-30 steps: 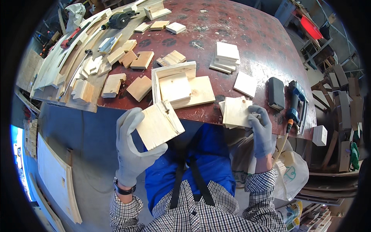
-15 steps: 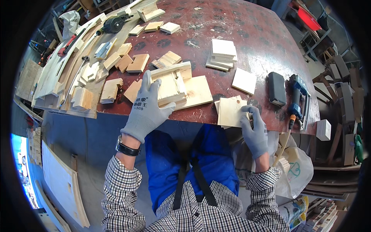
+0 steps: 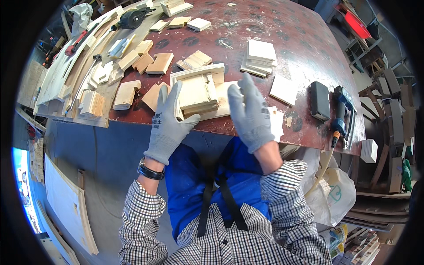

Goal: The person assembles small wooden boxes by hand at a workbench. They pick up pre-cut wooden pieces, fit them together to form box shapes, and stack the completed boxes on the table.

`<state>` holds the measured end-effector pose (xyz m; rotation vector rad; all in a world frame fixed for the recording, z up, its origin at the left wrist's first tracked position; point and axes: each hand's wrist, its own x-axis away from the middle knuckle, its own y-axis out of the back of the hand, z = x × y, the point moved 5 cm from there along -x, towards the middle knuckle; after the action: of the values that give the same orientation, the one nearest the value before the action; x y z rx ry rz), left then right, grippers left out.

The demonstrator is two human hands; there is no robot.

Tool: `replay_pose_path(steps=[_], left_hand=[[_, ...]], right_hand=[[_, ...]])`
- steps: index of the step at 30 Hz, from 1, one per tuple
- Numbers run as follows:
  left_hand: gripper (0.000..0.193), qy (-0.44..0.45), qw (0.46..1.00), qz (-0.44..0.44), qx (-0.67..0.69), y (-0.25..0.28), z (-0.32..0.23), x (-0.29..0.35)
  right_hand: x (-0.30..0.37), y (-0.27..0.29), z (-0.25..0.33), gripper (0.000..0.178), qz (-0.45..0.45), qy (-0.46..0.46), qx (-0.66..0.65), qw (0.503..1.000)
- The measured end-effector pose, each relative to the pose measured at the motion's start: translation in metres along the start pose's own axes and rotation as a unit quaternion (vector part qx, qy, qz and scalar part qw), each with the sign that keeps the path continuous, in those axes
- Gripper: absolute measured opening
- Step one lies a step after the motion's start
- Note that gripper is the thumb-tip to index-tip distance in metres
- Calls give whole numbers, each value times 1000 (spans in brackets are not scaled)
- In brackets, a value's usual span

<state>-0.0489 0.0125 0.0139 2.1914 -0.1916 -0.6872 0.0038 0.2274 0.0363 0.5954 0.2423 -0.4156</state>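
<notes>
A small pale wooden box-like assembly [image 3: 198, 90] sits near the table's front edge, with a flat wooden board [image 3: 224, 99] partly under it. My left hand [image 3: 170, 126], in a grey work glove, is at its left near corner, thumb and fingers spread around that corner. Whether it presses on the wood I cannot tell. My right hand [image 3: 250, 112], gloved too, hovers just right of the assembly over the board, fingers stretched and nothing seen in them. Beyond its wrist, a thin square wooden piece [image 3: 277, 121] lies partly hidden at the edge.
Square panels are stacked [image 3: 260, 55] farther back, beside a single panel [image 3: 283, 90]. At right lie a black case [image 3: 319, 101] and a blue air nailer [image 3: 342, 108] with a hose. Wood offcuts [image 3: 160, 64] crowd the left, near a black power tool [image 3: 131, 18].
My right hand has left the square pieces at the front edge and moved left to beside the assembly. My left hand stays at its corner; the assembly sits slightly turned.
</notes>
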Motion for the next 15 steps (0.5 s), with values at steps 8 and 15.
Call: replay_pose_path(steps=[8,15], left_hand=[[63,13,999,37,34,0,-1,0],[61,23,999,32,31,0,-8,-2]], right_hand=[[15,-47,-5,57,85,54,-1,995],[10,-27,-7,60,144,16,-23,989]])
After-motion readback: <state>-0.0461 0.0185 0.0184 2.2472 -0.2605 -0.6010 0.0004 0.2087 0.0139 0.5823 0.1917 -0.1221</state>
